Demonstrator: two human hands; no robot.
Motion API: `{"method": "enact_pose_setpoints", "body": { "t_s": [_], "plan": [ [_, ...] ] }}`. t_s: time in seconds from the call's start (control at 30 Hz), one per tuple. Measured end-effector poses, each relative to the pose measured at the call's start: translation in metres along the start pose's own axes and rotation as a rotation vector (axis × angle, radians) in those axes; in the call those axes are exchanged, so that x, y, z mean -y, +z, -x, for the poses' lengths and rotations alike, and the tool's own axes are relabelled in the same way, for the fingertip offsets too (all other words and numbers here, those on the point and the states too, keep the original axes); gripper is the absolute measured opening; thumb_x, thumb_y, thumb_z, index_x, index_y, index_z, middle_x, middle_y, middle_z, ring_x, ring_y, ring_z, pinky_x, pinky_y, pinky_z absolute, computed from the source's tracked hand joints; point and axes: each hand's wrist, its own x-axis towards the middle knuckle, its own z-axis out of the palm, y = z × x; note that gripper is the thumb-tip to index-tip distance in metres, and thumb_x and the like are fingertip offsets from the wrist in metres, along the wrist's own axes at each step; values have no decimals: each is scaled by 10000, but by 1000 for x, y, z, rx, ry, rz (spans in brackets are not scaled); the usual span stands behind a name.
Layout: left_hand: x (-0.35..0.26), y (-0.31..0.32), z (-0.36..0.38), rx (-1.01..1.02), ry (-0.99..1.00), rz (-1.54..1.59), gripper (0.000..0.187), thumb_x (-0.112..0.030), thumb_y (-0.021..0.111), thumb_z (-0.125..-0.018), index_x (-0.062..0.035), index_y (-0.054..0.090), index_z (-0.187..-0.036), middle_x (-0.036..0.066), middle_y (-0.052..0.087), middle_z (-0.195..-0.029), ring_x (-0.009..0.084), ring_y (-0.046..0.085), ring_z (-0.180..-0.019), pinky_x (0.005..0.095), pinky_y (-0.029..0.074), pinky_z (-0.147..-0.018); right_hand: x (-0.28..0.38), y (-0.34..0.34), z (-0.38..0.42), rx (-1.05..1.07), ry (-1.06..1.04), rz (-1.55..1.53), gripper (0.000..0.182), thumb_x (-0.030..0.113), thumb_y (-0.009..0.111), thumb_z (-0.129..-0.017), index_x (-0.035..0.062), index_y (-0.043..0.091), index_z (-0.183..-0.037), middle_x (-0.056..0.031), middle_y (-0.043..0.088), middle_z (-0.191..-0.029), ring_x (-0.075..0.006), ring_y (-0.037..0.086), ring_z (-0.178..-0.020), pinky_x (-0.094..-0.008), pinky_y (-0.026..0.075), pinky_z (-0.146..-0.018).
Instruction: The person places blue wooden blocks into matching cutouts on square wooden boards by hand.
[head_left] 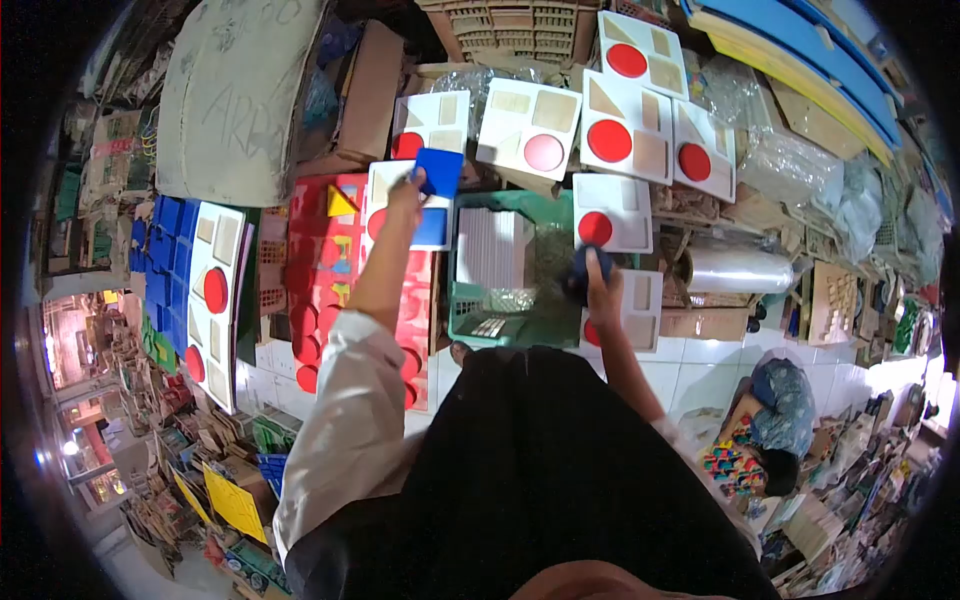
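My left hand (pixel 406 192) is closed on a blue square piece (pixel 439 172), holding it over the upper part of a white shape board (pixel 378 178). That board also carries a blue rectangular piece (pixel 430 228) and a red disc partly behind my wrist. On the right, my right hand (pixel 600 285) grips a dark, blurred object (pixel 577 278) whose kind I cannot make out. It is just below a white board (pixel 638 205) with a red disc (pixel 595 229). Another white board (pixel 641 300) lies partly behind my right hand.
Between my hands stands a green crate (pixel 462 318) holding a stack of white boards (pixel 490 247). More boards with red discs (pixel 609 141) lie at the back. A red sheet (pixel 325 235) bears discs and a yellow triangle (pixel 341 202). Another person (pixel 782 415) crouches at lower right.
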Motion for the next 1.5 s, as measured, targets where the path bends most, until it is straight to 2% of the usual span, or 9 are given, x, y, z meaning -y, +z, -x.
{"method": "enact_pose_setpoints", "body": {
  "t_s": [0.1,0.3,0.37,0.53,0.7,0.8,1.23,1.43,1.5],
  "plan": [
    [1,-8,-128,-142,437,-449,311,-219,692,-733,-28,615,-966,90,624,-823,161,576,-715,279,454,-658,-19,-25,30,-127,119,-19,300,293,548,-867,-4,570,-829,-5,515,-679,-90,461,-568,-242,416,-493],
    [-8,23,-194,-127,367,-1163,307,-257,668,-736,4,631,-893,139,639,-842,176,631,-670,297,519,-575,-48,-76,52,-268,181,29,249,253,534,-877,16,566,-808,7,525,-681,-75,471,-581,-235,401,-524],
    [-10,28,-196,48,82,-1315,356,-316,625,-757,1,629,-920,158,642,-872,225,645,-703,322,525,-598,-72,-102,48,-269,228,107,262,265,538,-872,11,584,-831,-3,545,-684,-81,486,-596,-240,410,-544],
    [3,26,-209,-35,93,-1401,264,-227,553,-777,-15,648,-902,183,628,-939,278,622,-867,357,487,-779,-111,-135,46,-356,331,139,343,314,578,-837,-26,612,-864,-58,606,-745,-144,543,-646,-300,439,-590],
    [-3,27,-208,106,478,-2012,239,-171,533,-736,-30,643,-895,175,628,-941,293,606,-916,365,485,-788,-105,-128,40,-333,319,207,345,317,576,-838,-25,613,-866,-59,604,-741,-142,540,-644,-297,437,-588],
    [2,41,-198,-120,474,-1726,253,-181,580,-694,-32,627,-893,178,625,-947,305,605,-912,369,486,-792,-101,-130,44,-327,309,227,346,319,575,-838,-24,613,-867,-60,603,-738,-141,538,-643,-295,436,-587],
    [0,54,-171,-69,448,-1442,610,-376,734,-590,20,534,-1009,184,607,-988,323,588,-934,376,484,-804,-92,-127,59,-307,252,300,352,327,570,-840,-21,613,-874,-62,598,-728,-137,529,-637,-289,431,-582],
    [-38,17,36,270,753,-721,612,-297,680,-721,-42,447,-1227,160,611,-857,205,598,-759,350,465,-670,-72,-82,47,-121,126,387,355,330,568,-840,-20,613,-876,-63,596,-723,-135,525,-635,-286,429,-580],
    [-78,-39,135,429,755,-495,573,-100,687,-715,-42,450,-1234,62,605,-1006,131,569,-893,295,440,-822,-63,-56,38,-1,54,429,356,331,567,-840,-19,613,-877,-63,595,-721,-134,523,-634,-285,428,-579]
  ]
}}
